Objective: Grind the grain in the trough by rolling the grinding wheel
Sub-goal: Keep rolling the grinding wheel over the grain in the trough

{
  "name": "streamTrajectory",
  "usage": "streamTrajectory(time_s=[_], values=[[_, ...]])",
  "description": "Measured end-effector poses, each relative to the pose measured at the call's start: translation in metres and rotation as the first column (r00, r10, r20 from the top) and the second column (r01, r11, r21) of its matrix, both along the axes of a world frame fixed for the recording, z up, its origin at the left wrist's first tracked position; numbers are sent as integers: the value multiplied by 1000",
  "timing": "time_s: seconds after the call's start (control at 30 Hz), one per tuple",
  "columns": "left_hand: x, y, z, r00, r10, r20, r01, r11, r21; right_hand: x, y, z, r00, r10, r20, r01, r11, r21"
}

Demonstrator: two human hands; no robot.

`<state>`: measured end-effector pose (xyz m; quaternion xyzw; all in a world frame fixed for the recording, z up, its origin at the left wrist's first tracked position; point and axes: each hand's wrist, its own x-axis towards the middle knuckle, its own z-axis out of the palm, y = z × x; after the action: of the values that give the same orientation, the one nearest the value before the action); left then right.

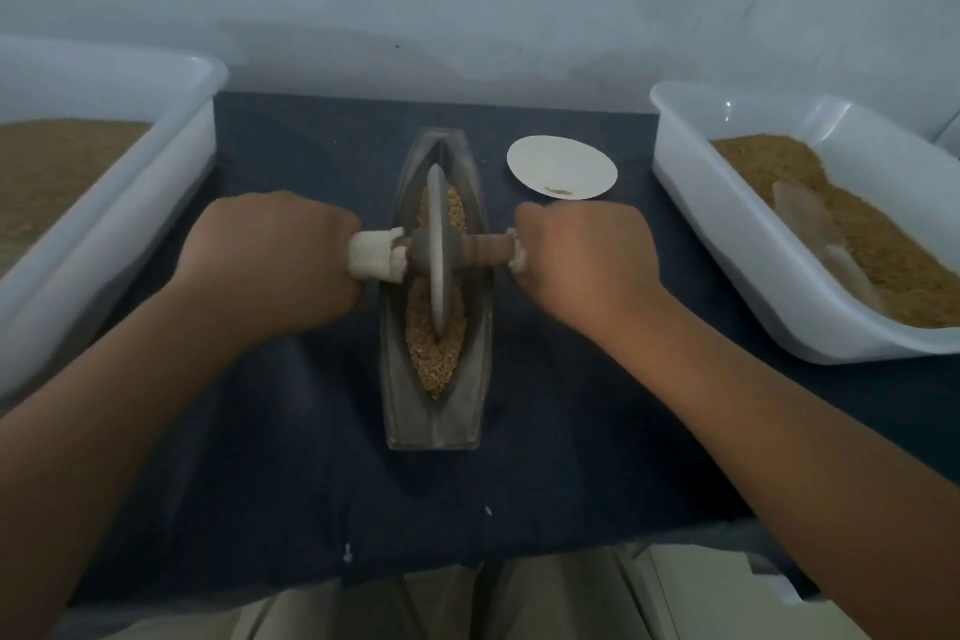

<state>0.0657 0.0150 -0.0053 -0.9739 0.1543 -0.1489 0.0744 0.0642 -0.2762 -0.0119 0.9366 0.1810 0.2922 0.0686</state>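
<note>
A boat-shaped grey trough (pixel 437 426) lies lengthwise on the dark cloth in the middle, holding tan grain (pixel 435 359). A thin grey grinding wheel (pixel 439 244) stands upright on edge in the grain, near the trough's middle. Its axle sticks out to both sides, with white wrapping on the handle ends. My left hand (pixel 270 255) grips the left handle (pixel 371 252). My right hand (pixel 584 263) grips the right handle (pixel 488 250). Both sets of fingers curl around the axle.
A white tub (pixel 130 203) with brown grain stands at the left. Another white tub (pixel 727 244) at the right holds grain and a clear scoop (pixel 815 234). A small white dish (pixel 562 167) sits behind the right hand. A pale wall closes the far side.
</note>
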Motion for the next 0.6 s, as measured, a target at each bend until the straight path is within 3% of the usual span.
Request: streamTrajectory(time_s=[0.27,0.6], values=[[38,-14,16,987,36,-154,-44,998,-52,39,13,10,995,-61,-82,61,998,2],[4,-2,4,999,-7,-50,9,999,33,-8,-2,-4,999,-21,32,21,1000,-14]])
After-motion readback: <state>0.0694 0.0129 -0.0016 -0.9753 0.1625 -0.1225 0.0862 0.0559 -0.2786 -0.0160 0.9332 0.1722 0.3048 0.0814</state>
